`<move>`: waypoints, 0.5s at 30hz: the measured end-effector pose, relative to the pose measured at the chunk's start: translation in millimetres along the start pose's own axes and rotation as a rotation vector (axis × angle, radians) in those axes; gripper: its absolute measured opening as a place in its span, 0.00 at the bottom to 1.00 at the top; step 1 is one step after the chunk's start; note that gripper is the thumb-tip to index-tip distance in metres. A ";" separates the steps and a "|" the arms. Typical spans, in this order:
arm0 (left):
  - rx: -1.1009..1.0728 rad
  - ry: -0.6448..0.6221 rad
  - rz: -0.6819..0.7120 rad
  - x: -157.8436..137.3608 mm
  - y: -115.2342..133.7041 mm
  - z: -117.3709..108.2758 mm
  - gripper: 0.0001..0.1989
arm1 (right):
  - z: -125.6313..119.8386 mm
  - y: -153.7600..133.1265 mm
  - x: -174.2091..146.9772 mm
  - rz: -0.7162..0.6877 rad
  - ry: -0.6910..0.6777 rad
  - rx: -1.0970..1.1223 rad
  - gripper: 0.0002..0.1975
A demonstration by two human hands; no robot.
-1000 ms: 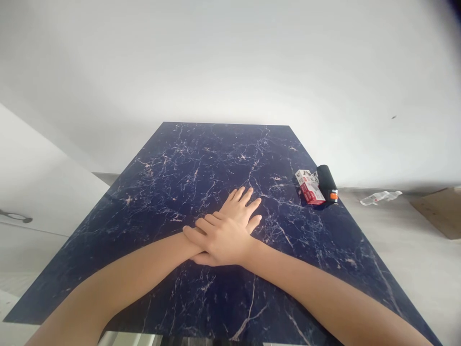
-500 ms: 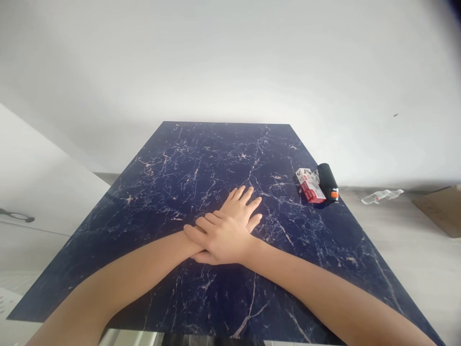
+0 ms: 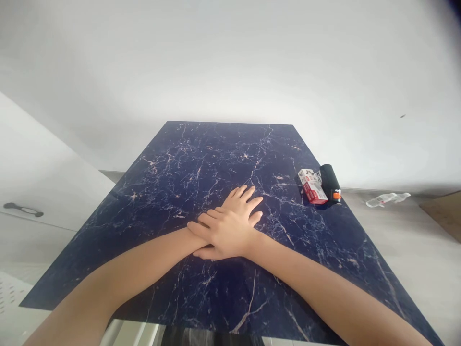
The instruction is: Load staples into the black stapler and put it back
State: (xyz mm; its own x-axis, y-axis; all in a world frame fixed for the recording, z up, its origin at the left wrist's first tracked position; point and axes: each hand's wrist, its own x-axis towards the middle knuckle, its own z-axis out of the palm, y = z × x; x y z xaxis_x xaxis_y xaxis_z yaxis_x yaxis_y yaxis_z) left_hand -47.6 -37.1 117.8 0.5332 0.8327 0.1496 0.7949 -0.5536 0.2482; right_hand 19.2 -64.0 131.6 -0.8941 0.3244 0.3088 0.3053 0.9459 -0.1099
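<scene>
My left hand [image 3: 242,204] lies palm down on the dark blue marble-patterned table [image 3: 216,158], its fingers spread and pointing away from me. My right hand [image 3: 228,233] crosses over it from the right and covers the left wrist and part of the back of the hand. The right fingers curl over the far side of the wrist, while the thumb shows on the near side. No object is held in my left hand.
Near the table's right edge lie a red and white box [image 3: 313,187] and a black cylindrical item [image 3: 329,182] with an orange part. Beyond that edge are a clear plastic bottle [image 3: 387,199] and a cardboard box [image 3: 444,214]. A white cabinet with a dark handle [image 3: 23,209] stands left.
The view has shifted slightly, so the table and the things around it sit a little further right. My hands keep the same crossed pose, with only a slight shift of the right hand.
</scene>
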 end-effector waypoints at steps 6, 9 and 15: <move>0.014 0.028 -0.013 1.0 -7.0 -0.3 0.24 | -54.4 85.6 -16.6 0.241 0.156 -0.102 0.27; -0.021 0.005 0.064 1.1 -9.2 1.2 0.27 | -99.7 141.9 -48.7 0.792 0.193 -0.348 0.29; -0.055 -0.033 0.057 1.9 -13.4 4.7 0.27 | -149.8 210.8 -157.7 1.497 -0.174 -0.239 0.27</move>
State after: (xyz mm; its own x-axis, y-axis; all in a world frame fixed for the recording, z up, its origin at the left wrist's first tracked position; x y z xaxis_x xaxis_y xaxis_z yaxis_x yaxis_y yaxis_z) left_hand -55.9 -28.2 110.3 0.5869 0.7985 0.1340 0.7463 -0.5977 0.2929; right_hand 273.7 84.9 201.3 0.2545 0.9654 -0.0571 0.9647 -0.2575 -0.0547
